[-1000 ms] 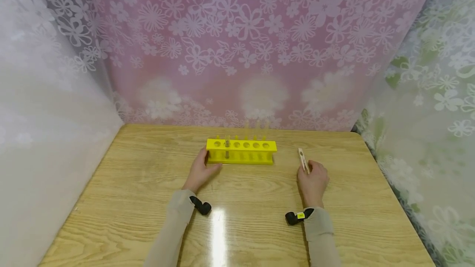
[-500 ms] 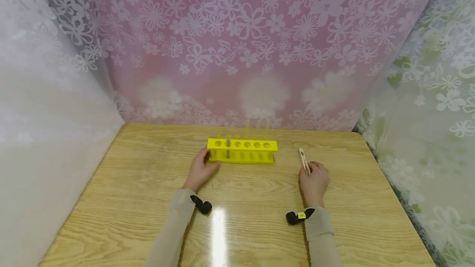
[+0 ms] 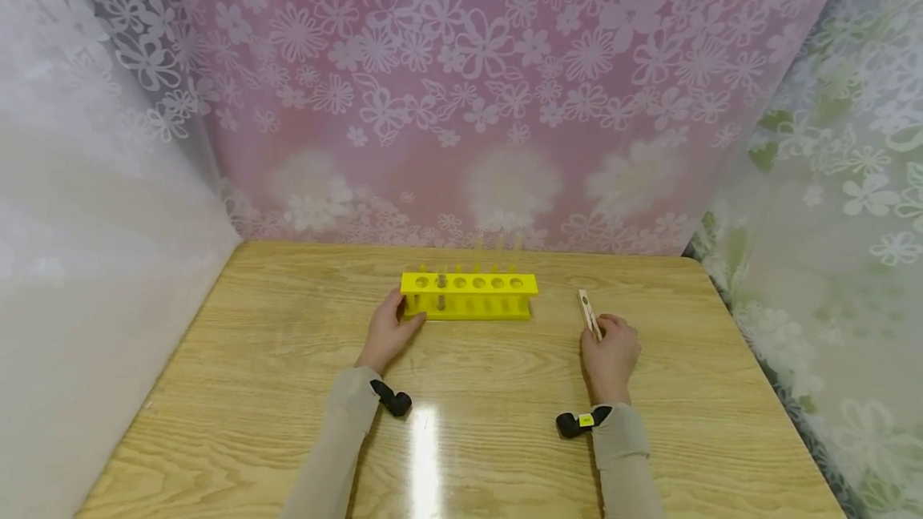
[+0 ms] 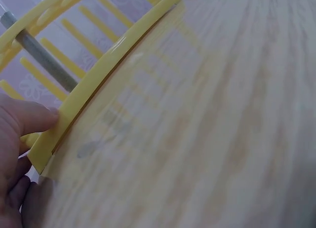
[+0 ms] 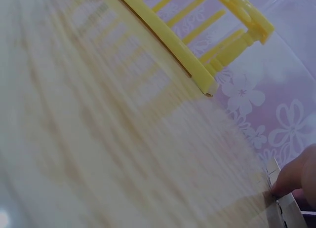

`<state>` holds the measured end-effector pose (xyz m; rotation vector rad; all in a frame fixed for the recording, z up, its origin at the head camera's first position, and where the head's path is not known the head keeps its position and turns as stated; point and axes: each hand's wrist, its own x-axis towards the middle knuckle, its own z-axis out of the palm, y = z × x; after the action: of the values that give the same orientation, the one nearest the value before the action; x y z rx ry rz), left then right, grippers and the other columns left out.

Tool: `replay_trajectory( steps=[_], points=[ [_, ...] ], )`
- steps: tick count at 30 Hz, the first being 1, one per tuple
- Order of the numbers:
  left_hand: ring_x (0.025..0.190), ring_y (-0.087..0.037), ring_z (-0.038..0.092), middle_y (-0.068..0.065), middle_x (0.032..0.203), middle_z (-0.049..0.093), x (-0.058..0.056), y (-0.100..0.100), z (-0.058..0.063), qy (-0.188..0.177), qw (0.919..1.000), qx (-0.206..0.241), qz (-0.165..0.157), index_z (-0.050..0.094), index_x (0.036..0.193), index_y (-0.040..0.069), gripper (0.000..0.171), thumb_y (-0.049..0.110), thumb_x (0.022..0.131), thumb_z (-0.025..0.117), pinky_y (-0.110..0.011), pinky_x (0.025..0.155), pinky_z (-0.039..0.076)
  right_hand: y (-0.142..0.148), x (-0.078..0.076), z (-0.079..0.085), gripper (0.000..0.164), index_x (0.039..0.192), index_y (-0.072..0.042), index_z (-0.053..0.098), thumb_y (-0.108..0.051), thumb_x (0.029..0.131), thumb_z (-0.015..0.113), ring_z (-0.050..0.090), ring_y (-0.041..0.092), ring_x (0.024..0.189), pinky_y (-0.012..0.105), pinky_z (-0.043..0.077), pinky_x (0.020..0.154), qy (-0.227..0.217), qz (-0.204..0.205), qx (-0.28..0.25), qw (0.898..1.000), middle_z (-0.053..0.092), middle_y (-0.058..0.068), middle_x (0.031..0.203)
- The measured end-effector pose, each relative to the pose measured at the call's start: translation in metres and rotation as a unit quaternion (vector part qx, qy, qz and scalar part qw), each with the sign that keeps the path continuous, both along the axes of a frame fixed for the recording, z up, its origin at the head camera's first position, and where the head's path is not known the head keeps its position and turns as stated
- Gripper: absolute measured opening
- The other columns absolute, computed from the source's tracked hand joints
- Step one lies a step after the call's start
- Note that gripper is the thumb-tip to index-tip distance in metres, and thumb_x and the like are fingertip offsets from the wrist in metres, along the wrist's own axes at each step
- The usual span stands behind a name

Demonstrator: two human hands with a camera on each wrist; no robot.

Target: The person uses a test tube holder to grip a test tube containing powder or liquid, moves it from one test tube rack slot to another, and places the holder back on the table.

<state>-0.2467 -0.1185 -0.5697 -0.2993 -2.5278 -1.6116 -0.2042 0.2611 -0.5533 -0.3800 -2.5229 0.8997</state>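
A yellow test tube rack [image 3: 470, 314] stands upright near the table's back. In its second hole from the left stands a test tube [image 4: 47, 60] with grey, dark content. My left hand [image 3: 387, 336] grips the rack's left end; in the left wrist view the thumb [image 4: 37, 117] presses the front of the base and other fingers lie behind and below. To the right of the rack, my right hand [image 3: 610, 352] pinches a wooden test tube clamp [image 3: 587, 312] by its near end. Only part of that clamp shows in the right wrist view.
Faint clear tubes or pegs [image 3: 499, 247] rise behind the rack's right half. The wood-grain table [image 3: 497, 391] runs back to a pink flowered curtain [image 3: 433, 118]. Pale curtains hang at both sides.
The left thumb has drawn slightly left along the rack's base. Otherwise the rack, the clamp and both hands stay nearly where they were.
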Motion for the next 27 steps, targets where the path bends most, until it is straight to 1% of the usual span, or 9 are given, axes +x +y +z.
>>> replay_trajectory(
  steps=[3, 7, 10, 13, 16, 19, 22, 26, 27],
  points=[
    [0.133, -0.028, 0.048, -0.012, 0.143, 0.052, 0.000, 0.000, 0.000, 0.002, 0.9999, -0.010, 0.004, 0.049, 0.144, 0.009, 0.058, 0.015, 0.092, 0.073, -0.044, 0.110, 0.040, 0.000, 0.000, 0.000, 0.027, 0.108, 0.009, 0.070, -0.008, 0.087, 0.065, 0.052, 0.045, 0.109, 0.059, 0.035, 0.091, 0.003, 0.000, 0.000, 1.000, 0.063, 0.023, 0.117],
    [0.132, -0.029, 0.049, -0.013, 0.141, 0.053, -0.001, 0.000, 0.002, 0.001, 0.9999, -0.015, 0.007, 0.051, 0.142, 0.008, 0.056, 0.014, 0.091, 0.073, -0.044, 0.109, 0.041, -0.001, -0.001, 0.001, 0.025, 0.105, 0.009, 0.070, -0.006, 0.086, 0.064, 0.052, 0.046, 0.105, 0.058, 0.036, 0.091, 0.016, 0.007, -0.013, 1.000, 0.064, 0.025, 0.112],
    [0.130, -0.029, 0.050, -0.013, 0.139, 0.054, -0.003, -0.002, 0.002, -0.009, 0.9998, -0.014, 0.004, 0.052, 0.140, 0.007, 0.054, 0.014, 0.091, 0.074, -0.045, 0.108, 0.041, -0.001, -0.001, 0.001, 0.024, 0.103, 0.011, 0.069, -0.003, 0.085, 0.063, 0.051, 0.045, 0.104, 0.056, 0.037, 0.091, 0.019, 0.012, -0.030, 0.999, 0.063, 0.026, 0.111],
    [0.124, -0.029, 0.053, -0.013, 0.133, 0.057, -0.003, -0.004, 0.004, -0.018, 0.9998, -0.008, -0.004, 0.054, 0.136, 0.006, 0.052, 0.012, 0.089, 0.075, -0.046, 0.105, 0.044, -0.002, -0.001, 0.000, 0.022, 0.102, 0.011, 0.070, 0.000, 0.084, 0.063, 0.052, 0.044, 0.101, 0.054, 0.039, 0.089, 0.023, 0.014, -0.039, 0.999, 0.064, 0.026, 0.106],
    [0.120, -0.027, 0.055, -0.011, 0.129, 0.058, -0.005, -0.007, 0.005, -0.015, 0.9997, 0.002, -0.017, 0.056, 0.134, 0.008, 0.052, 0.012, 0.087, 0.077, -0.046, 0.103, 0.046, -0.004, -0.002, 0.002, 0.018, 0.098, 0.009, 0.072, 0.000, 0.085, 0.063, 0.057, 0.041, 0.089, 0.050, 0.044, 0.080, 0.030, 0.016, -0.046, 0.998, 0.067, 0.024, 0.096],
    [0.118, -0.025, 0.055, -0.008, 0.128, 0.058, -0.008, -0.009, 0.002, -0.003, 0.9995, 0.001, -0.032, 0.056, 0.136, 0.013, 0.054, 0.014, 0.087, 0.078, -0.046, 0.101, 0.047, -0.005, -0.002, 0.006, 0.018, 0.097, 0.007, 0.073, 0.001, 0.084, 0.063, 0.060, 0.036, 0.078, 0.044, 0.046, 0.068, 0.035, 0.016, -0.055, 0.998, 0.069, 0.023, 0.088],
    [0.114, -0.023, 0.057, -0.005, 0.127, 0.058, -0.011, -0.009, -0.002, 0.008, 0.9991, -0.015, -0.038, 0.054, 0.137, 0.016, 0.055, 0.019, 0.088, 0.078, -0.044, 0.099, 0.049, -0.006, -0.001, 0.007, 0.022, 0.103, 0.007, 0.073, -0.001, 0.086, 0.063, 0.059, 0.037, 0.079, 0.044, 0.045, 0.068, 0.035, 0.008, -0.069, 0.997, 0.069, 0.024, 0.089],
    [0.113, -0.021, 0.058, -0.004, 0.125, 0.060, -0.011, -0.010, -0.004, 0.010, 0.9991, -0.015, -0.037, 0.053, 0.137, 0.017, 0.055, 0.019, 0.088, 0.078, -0.044, 0.097, 0.050, -0.006, -0.001, 0.006, 0.025, 0.109, 0.006, 0.071, -0.004, 0.088, 0.063, 0.059, 0.041, 0.083, 0.049, 0.045, 0.072, 0.037, 0.000, -0.075, 0.996, 0.069, 0.025, 0.093],
    [0.112, -0.021, 0.058, -0.003, 0.125, 0.060, -0.011, -0.010, -0.004, 0.009, 0.9992, -0.014, -0.037, 0.054, 0.137, 0.017, 0.055, 0.019, 0.088, 0.078, -0.043, 0.097, 0.050, -0.006, -0.001, 0.005, 0.025, 0.109, 0.005, 0.071, -0.005, 0.088, 0.063, 0.060, 0.041, 0.083, 0.048, 0.046, 0.071, 0.040, -0.002, -0.074, 0.996, 0.069, 0.024, 0.094]
  ],
)
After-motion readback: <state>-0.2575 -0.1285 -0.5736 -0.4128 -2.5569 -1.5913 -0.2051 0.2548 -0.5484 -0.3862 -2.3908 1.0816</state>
